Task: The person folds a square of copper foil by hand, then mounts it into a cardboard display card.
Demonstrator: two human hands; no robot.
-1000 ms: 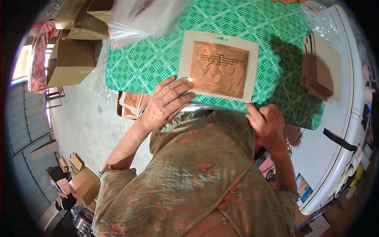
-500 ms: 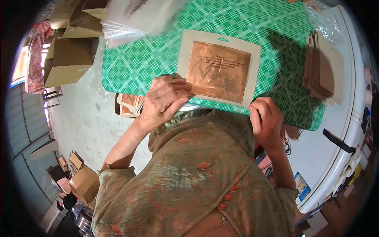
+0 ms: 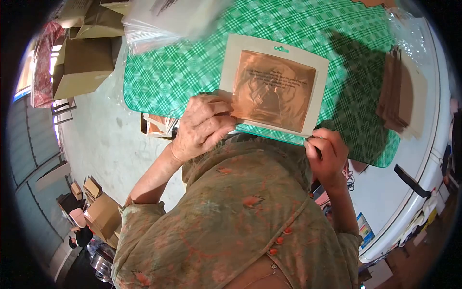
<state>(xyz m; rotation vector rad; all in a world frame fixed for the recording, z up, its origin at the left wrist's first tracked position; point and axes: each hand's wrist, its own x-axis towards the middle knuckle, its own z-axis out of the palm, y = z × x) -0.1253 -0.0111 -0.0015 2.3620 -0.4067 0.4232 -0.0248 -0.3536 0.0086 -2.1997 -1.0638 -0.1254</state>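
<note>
A pale card with a copper-coloured, printed film panel (image 3: 274,91) lies on the green checked tabletop (image 3: 163,82), near its front edge. The card has a hanger slot at its top. My left hand (image 3: 204,123) has its fingers curled on the card's lower left corner. At the lower right corner, my right hand (image 3: 327,151) pinches the card's edge between thumb and fingers. The fingertips of both hands are partly hidden by the card's edge and the fingers themselves.
Clear plastic sleeves (image 3: 154,24) are stacked at the back left. Folded brown and pale cards (image 3: 397,91) stand at the right. Open cardboard boxes (image 3: 84,65) are left of the table. A box of copper-panelled cards (image 3: 161,124) sits below the table's left edge.
The card has shifted slightly right in the view, and my right hand has moved slightly down with its corner. My left hand stays at the lower left corner.
</note>
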